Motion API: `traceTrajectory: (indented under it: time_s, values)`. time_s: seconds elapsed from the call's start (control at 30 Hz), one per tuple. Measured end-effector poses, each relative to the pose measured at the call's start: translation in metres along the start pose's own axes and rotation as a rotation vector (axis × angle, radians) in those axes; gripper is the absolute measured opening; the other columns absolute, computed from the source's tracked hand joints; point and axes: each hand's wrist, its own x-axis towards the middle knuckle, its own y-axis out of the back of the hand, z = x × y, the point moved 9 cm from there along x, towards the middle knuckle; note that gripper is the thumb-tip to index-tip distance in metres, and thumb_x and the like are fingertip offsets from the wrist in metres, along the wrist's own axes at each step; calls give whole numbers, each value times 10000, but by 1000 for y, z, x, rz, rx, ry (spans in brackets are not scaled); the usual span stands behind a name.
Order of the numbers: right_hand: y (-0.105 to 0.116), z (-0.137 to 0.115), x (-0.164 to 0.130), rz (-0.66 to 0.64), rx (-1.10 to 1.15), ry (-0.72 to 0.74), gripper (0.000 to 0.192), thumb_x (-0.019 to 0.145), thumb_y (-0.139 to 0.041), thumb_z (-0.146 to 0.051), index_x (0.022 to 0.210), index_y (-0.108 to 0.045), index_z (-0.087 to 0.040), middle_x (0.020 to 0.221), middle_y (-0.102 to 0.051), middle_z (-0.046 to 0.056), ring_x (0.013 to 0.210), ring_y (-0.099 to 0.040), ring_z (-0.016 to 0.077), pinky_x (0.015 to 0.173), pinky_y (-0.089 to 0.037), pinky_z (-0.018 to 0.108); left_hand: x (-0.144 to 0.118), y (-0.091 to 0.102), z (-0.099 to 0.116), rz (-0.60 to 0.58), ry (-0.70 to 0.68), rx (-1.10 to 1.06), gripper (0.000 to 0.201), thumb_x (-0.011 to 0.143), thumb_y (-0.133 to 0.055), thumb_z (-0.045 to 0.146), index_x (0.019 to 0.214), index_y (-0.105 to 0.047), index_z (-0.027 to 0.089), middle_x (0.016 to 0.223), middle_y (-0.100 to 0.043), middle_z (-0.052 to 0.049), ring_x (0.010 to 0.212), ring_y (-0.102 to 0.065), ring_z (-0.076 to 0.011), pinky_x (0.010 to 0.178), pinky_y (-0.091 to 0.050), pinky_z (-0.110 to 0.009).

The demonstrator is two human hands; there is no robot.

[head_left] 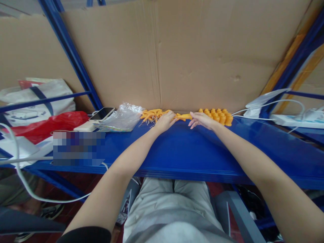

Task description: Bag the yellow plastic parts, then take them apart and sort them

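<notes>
Near the back of the blue table, an orange branching piece lies between my two hands. My left hand has its fingers closed over the left end of it, hiding that part. At the right end, my right hand pinches it between thumb and forefinger, the other fingers loosely curled. A heap of orange branching pieces with thin curly strands below it sits left of my left hand. Just beyond my right hand stand several knobbed orange pieces in close rows.
A clear plastic bag, a phone and a white box lie to the left. A red bag and a canvas bag are farther left. Cardboard walls the back. White cables run at the right.
</notes>
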Motion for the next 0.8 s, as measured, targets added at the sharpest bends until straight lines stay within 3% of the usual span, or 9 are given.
traceTrajectory:
  time_s: [0.13, 0.23, 0.3, 0.4, 0.5, 0.67, 0.8]
  values:
    - [7, 2, 2, 114, -76, -42, 490, 1022, -423, -585, 722, -482, -201, 421, -528, -6, 318, -483, 97, 360, -363, 183, 2, 0, 4, 4, -6, 20, 213, 1028, -474, 289, 1034, -639, 155, 1082, -649, -114, 1017, -657, -232, 913, -526, -357]
    - [9, 5, 2, 105, -109, -75, 540, 995, -402, -660, 745, -515, -195, 489, -588, 17, 349, -508, 97, 352, -338, 185, 3, -2, 4, -8, -8, 29, 204, 1026, -478, 284, 1030, -642, 162, 1077, -650, -109, 1008, -661, -229, 903, -526, -353]
    - [10, 4, 2, 56, -95, -61, 443, 1000, -479, -598, 858, -568, -188, 651, -697, 45, 443, -594, 109, 399, -396, 188, 3, -4, 2, -16, -11, 36, 192, 1019, -493, 282, 1027, -648, 169, 1073, -654, -100, 1002, -662, -224, 895, -529, -346]
    - [10, 0, 1, -3, -43, 9, 167, 952, -671, -334, 1020, -597, -201, 859, -763, 40, 574, -662, 106, 531, -495, 195, 2, -5, 1, -16, -15, 41, 184, 1007, -509, 277, 1033, -656, 170, 1072, -658, -97, 997, -663, -221, 886, -534, -345]
    - [10, 1, 2, -17, -9, 22, 86, 945, -669, -244, 956, -610, -182, 803, -755, 43, 559, -640, 100, 588, -526, 212, 2, -4, 2, -9, -20, 42, 192, 1010, -501, 273, 1040, -657, 166, 1073, -660, -104, 1001, -664, -227, 889, -534, -352]
    - [8, 10, 6, 51, -29, -61, 494, 1013, -487, -536, 694, -586, -173, 523, -615, 61, 427, -538, 111, 447, -454, 209, 2, -1, 7, 20, -43, 48, 206, 1022, -490, 293, 1009, -651, 166, 1065, -656, -107, 1003, -665, -231, 895, -527, -351]
    - [6, 17, 7, 93, -80, -133, 613, 984, -395, -684, 612, -521, -214, 427, -490, 21, 353, -425, 98, 351, -352, 203, 2, 2, 8, 37, -38, 54, 191, 1017, -510, 296, 1022, -648, 164, 1056, -656, -107, 1002, -672, -232, 892, -525, -344]
